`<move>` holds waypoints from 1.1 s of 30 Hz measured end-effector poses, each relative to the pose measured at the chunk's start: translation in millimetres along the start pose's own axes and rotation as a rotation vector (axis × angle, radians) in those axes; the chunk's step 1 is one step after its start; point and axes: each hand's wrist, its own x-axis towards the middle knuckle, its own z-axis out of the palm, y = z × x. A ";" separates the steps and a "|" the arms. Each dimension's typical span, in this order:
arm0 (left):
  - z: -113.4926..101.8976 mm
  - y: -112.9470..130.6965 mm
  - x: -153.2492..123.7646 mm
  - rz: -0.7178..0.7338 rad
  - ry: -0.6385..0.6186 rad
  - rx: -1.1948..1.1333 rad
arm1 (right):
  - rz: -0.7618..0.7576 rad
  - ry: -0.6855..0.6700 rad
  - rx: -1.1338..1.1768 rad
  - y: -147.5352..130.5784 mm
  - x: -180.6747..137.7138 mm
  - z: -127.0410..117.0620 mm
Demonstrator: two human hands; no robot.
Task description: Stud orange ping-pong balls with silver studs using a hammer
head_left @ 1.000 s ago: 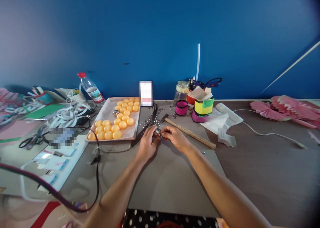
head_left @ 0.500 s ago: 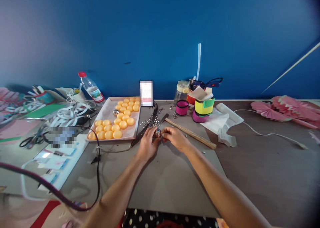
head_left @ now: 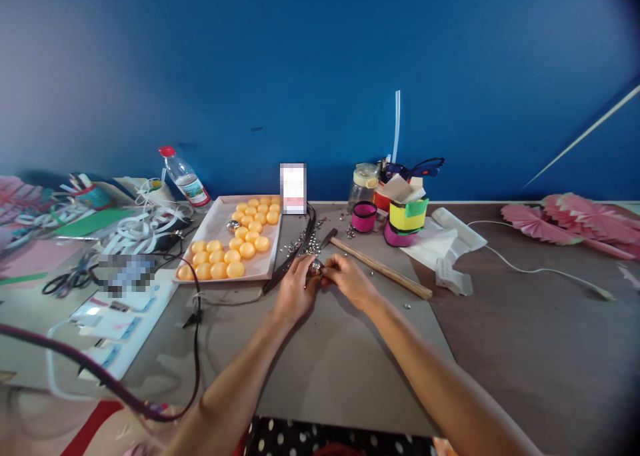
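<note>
My left hand (head_left: 294, 288) and my right hand (head_left: 348, 277) meet over the grey board (head_left: 325, 363) in the middle of the table. Together they pinch a small shiny ball (head_left: 315, 267) covered in silver studs. Both hands have their fingers curled round it. Just beyond them lies a heap of loose silver studs (head_left: 306, 244). To the left stands a tray (head_left: 215, 224) with several orange half balls (head_left: 239, 241) and one silver-studded ball (head_left: 232, 226).
A wooden-handled hammer (head_left: 380, 268) lies right of my hands. Behind are a jar (head_left: 361, 184), pink and yellow tape rolls (head_left: 407, 215) and a glue gun (head_left: 420, 168). A bottle (head_left: 183, 179), white strips, scissors (head_left: 70, 279) and black cables (head_left: 193, 309) crowd the left; pink paper fans (head_left: 575, 219) lie right.
Both hands stay together on the small studded ball, with only slight finger shifts. The view has dipped a little.
</note>
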 end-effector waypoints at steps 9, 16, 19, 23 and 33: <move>2.3 -0.9 -2.4 0.018 -0.036 0.012 | 0.086 0.062 0.004 4.1 0.1 4.7; -3.8 0.1 6.3 -0.145 0.066 -0.219 | -0.150 0.070 0.033 -5.8 5.5 -5.4; -6.4 1.7 8.2 -0.239 0.085 -0.345 | -0.251 0.171 -0.199 -3.5 8.6 -13.1; -9.2 6.6 9.7 -0.366 0.092 -0.484 | -0.398 0.196 -0.512 5.3 9.0 -15.8; -14.2 5.3 14.8 -0.557 0.128 -1.138 | -0.578 0.063 -0.913 14.5 0.9 -8.5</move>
